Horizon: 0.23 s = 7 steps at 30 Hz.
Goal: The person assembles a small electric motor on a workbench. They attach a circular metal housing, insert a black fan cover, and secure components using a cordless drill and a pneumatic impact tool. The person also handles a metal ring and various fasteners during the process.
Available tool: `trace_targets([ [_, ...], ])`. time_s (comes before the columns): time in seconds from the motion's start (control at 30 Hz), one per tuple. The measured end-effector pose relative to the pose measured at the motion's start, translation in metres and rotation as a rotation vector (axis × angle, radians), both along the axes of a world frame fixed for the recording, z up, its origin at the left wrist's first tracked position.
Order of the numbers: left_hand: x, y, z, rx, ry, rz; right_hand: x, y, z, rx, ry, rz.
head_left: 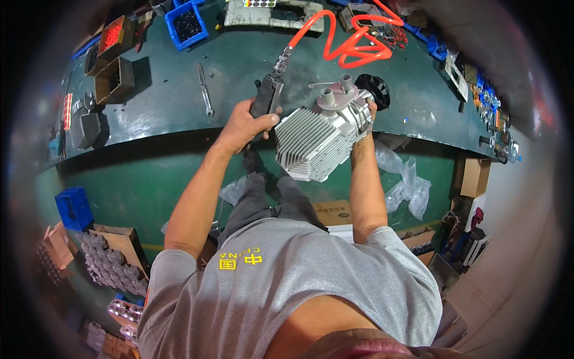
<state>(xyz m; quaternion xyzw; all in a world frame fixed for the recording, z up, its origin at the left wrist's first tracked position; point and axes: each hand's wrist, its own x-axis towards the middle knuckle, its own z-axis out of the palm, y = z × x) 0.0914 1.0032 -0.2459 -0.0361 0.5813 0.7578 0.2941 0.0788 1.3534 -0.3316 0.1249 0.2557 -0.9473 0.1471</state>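
My left hand (248, 122) is closed around a black air tool (264, 100) with a metal lever along its side, thumb pressed on its lower part. From the tool's top end a metal coupling (281, 61) leads to a coiled orange-red air hose (359, 55). To the right, my right hand (366, 122) grips a silver finned metal unit (317, 137) by its far right side, most fingers hidden behind it. Two short pipe stubs (336, 91) stick up from the unit, and a black fan wheel (373, 91) sits at its end. The unit is held tilted, in front of the bench edge.
On the green workbench (173, 90) lie a wrench (205, 90), a blue bin (186, 25) of black parts, and brown boxes (115, 81). A pale metal frame (272, 17) lies at the back. Plastic bags (406, 182) and a carton (333, 212) are below.
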Motion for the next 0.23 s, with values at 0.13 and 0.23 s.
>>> trace_targets([
  [0.13,0.004,-0.008,-0.005,-0.020,-0.039,0.062,-0.001,-0.017,0.034,0.093,-0.047,-0.043],
  [0.23,0.006,-0.017,-0.026,-0.170,-0.032,0.057,-0.008,0.000,0.008,0.264,0.029,-0.036],
])
